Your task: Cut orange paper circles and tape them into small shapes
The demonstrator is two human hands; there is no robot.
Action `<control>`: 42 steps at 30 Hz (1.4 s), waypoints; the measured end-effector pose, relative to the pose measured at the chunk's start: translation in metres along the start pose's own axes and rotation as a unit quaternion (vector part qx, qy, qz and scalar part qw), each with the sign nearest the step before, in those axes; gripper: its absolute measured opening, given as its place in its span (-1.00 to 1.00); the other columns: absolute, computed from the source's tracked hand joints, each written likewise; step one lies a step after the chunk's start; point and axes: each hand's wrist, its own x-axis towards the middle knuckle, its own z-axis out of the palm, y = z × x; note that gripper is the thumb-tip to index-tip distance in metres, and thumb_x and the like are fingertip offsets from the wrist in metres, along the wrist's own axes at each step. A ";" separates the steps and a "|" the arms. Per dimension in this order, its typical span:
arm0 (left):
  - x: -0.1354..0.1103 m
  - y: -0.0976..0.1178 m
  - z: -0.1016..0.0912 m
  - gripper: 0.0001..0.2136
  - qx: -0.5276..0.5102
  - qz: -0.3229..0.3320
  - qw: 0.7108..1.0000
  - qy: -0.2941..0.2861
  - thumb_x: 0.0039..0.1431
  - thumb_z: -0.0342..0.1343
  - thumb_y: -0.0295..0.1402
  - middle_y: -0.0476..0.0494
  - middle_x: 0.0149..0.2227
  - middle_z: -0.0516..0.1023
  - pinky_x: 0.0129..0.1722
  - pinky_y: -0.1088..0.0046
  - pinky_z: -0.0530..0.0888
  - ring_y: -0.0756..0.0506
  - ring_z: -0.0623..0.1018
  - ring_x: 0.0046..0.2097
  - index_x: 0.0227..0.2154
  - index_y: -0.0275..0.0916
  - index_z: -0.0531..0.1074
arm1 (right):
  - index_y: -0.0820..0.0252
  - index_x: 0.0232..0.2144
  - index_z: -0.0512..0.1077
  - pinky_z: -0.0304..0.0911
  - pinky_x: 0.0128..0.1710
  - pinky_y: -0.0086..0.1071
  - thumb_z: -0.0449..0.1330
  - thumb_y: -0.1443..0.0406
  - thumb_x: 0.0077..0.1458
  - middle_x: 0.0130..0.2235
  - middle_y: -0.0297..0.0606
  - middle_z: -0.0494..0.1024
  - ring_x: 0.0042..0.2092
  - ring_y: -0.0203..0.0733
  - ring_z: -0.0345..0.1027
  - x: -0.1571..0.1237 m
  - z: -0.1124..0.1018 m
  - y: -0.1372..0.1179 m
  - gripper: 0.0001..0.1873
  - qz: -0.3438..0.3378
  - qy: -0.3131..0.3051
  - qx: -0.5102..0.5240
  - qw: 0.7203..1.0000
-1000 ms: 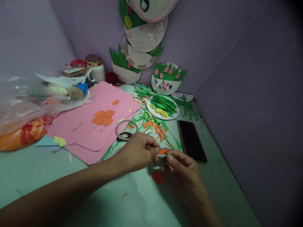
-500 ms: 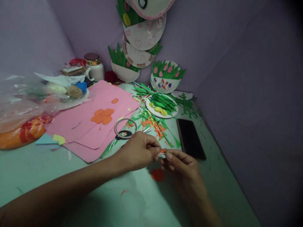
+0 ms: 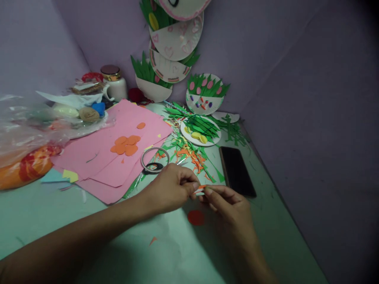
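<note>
Little has moved besides my view, which has shifted slightly: the orange slip (image 3: 201, 187) is still pinched by my left fingers (image 3: 191, 187) and right fingers (image 3: 211, 193) above the tabletop (image 3: 133, 252), so its handling seems unfinished. Nearer me lies a red disc (image 3: 196, 217), with the phone (image 3: 237, 171) to the right and orange cutouts (image 3: 126, 145) on pink sheets (image 3: 103, 166) to the left; no brand or writing is readable.
</note>
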 end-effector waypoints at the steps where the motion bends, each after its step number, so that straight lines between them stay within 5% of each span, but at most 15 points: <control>1: 0.000 0.001 0.000 -0.89 -0.005 -0.001 1.000 -0.003 -0.03 0.03 -0.48 0.05 -0.63 0.36 -0.59 0.61 0.17 0.10 0.27 -0.57 -0.56 -0.34 0.44 | 0.23 -0.57 0.56 0.36 -0.49 -0.46 0.39 0.28 -0.30 -0.58 -0.27 0.58 -0.52 -0.27 0.43 0.000 0.001 -0.001 -0.86 0.002 0.007 -0.002 1.000; 6: -0.002 0.002 -0.001 -0.87 0.006 -0.032 0.999 -0.012 -0.09 0.13 -0.35 0.03 -0.63 0.37 -0.59 0.58 0.20 0.06 0.31 -0.54 -0.54 -0.34 0.48 | 0.23 -0.62 0.55 0.36 -0.51 -0.44 0.38 0.31 -0.34 -0.61 -0.28 0.56 -0.56 -0.28 0.40 -0.003 0.005 -0.007 -0.89 -0.017 0.037 -0.032 0.999; 11: -0.001 -0.001 0.000 -0.89 0.030 -0.047 0.998 0.011 -0.11 0.08 -0.44 0.01 -0.63 0.40 -0.57 0.56 0.22 0.05 0.33 -0.54 -0.60 -0.34 0.47 | 0.24 -0.57 0.53 0.33 -0.56 -0.48 0.36 0.32 -0.29 -0.63 -0.31 0.55 -0.57 -0.29 0.41 -0.005 0.006 -0.003 -0.88 -0.039 0.040 -0.076 0.995; 19: 0.000 -0.002 -0.002 -0.90 0.026 -0.042 0.999 0.021 -0.13 0.11 -0.43 0.00 -0.63 0.41 -0.57 0.57 0.23 0.05 0.34 -0.54 -0.62 -0.35 0.46 | 0.15 -0.02 0.24 0.36 -0.57 -0.48 0.37 0.32 -0.26 -0.49 -0.35 0.61 -0.58 -0.29 0.44 -0.006 0.003 -0.002 -0.30 -0.059 -0.006 0.014 0.998; 29: 0.000 -0.004 0.001 -0.90 0.001 -0.037 0.999 -0.023 -0.12 0.10 -0.43 -0.01 -0.60 0.45 -0.55 0.55 0.24 0.05 0.36 -0.53 -0.59 -0.34 0.49 | 0.15 -0.23 0.22 0.37 -0.50 -0.41 0.35 0.32 -0.21 -0.61 -0.43 0.54 -0.55 -0.24 0.45 -0.003 0.006 -0.004 -0.51 -0.082 -0.030 -0.017 0.996; 42: 0.004 -0.002 -0.005 -0.91 -0.050 -0.073 0.995 -0.040 -0.18 0.12 -0.46 0.01 -0.61 0.42 -0.53 0.53 0.22 0.06 0.34 -0.55 -0.56 -0.36 0.48 | 0.12 -0.27 0.18 0.36 -0.49 -0.46 0.37 0.33 -0.21 -0.59 -0.42 0.56 -0.55 -0.28 0.45 0.001 0.002 0.002 -0.51 -0.063 0.008 0.020 0.998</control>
